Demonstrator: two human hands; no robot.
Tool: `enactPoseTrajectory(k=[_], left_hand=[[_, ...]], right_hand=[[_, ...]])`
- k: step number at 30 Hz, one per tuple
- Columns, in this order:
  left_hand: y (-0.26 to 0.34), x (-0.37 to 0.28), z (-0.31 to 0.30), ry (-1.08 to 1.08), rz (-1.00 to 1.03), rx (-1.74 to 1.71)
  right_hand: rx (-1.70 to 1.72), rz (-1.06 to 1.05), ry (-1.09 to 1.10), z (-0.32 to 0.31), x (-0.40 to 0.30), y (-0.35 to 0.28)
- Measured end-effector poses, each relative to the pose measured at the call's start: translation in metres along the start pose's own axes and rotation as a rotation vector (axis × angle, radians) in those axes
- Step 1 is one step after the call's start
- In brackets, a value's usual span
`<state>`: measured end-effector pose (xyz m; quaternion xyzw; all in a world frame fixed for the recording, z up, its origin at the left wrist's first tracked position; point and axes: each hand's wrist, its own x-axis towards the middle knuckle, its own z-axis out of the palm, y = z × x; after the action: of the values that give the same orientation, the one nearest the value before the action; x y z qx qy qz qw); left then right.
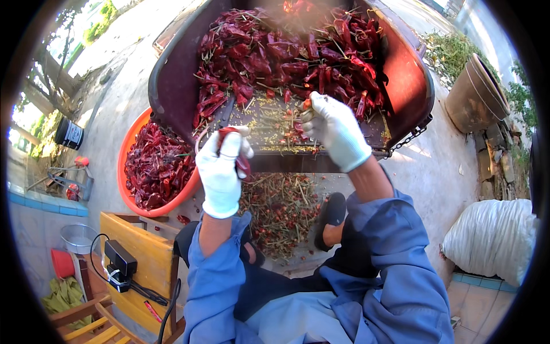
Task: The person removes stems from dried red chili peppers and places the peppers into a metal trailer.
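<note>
Both my hands wear white knit gloves. My left hand (221, 165) is closed around a dried red chili pepper (243, 167), with its lower end showing below the fingers. My right hand (333, 131) pinches a small orange-red pepper piece (307, 104), probably a stem end, above the cart bed's near edge. In front of both hands, a heap of dried red chilies (266, 56) fills the back of a dark red cart bed (176, 86). Yellow seeds (258, 116) and bits of stem lie scattered on its floor. To the left, an orange basin (124, 185) holds red pepper pieces (159, 167).
Stems and red scraps (279, 215) cover the ground between my feet. A wooden chair (142, 253) with a black device (122, 258) and cables stands at the left. Further right are a chain (408, 139), a brown pot (475, 96) and a white sack (490, 241).
</note>
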<state>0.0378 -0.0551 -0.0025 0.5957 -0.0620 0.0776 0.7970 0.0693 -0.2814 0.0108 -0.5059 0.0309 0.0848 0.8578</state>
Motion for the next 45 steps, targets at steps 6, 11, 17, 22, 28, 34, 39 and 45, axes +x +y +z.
enactPoseTrajectory(k=[6,11,17,22,28,34,39,45], left_hand=[[0.016,0.006,-0.007,-0.039,-0.179,-0.158],[0.008,0.009,-0.012,-0.121,-0.231,-0.279],[0.002,0.009,-0.015,-0.082,-0.263,-0.24],[0.013,0.008,0.001,-0.046,-0.269,0.025],[0.011,0.006,0.019,-0.084,-0.206,0.237],[0.001,0.005,0.014,-0.039,-0.079,0.375],[0.015,0.012,-0.01,0.063,-0.133,0.025],[0.017,0.008,-0.02,-0.096,-0.251,-0.137]], right_hand=[[-1.499,-0.693,0.319,-0.05,0.019,0.0],[-1.954,-0.82,0.301,-0.061,0.049,0.01],[-1.799,-0.756,0.303,-0.068,0.062,0.011],[-1.018,-0.583,0.26,-0.041,0.047,0.006],[-0.548,-0.232,0.018,0.017,0.001,0.018],[-0.931,-0.533,-0.166,0.032,-0.018,0.026],[-1.349,-0.746,0.269,-0.022,0.024,0.012],[-1.783,-0.487,0.571,-0.064,0.077,-0.001]])
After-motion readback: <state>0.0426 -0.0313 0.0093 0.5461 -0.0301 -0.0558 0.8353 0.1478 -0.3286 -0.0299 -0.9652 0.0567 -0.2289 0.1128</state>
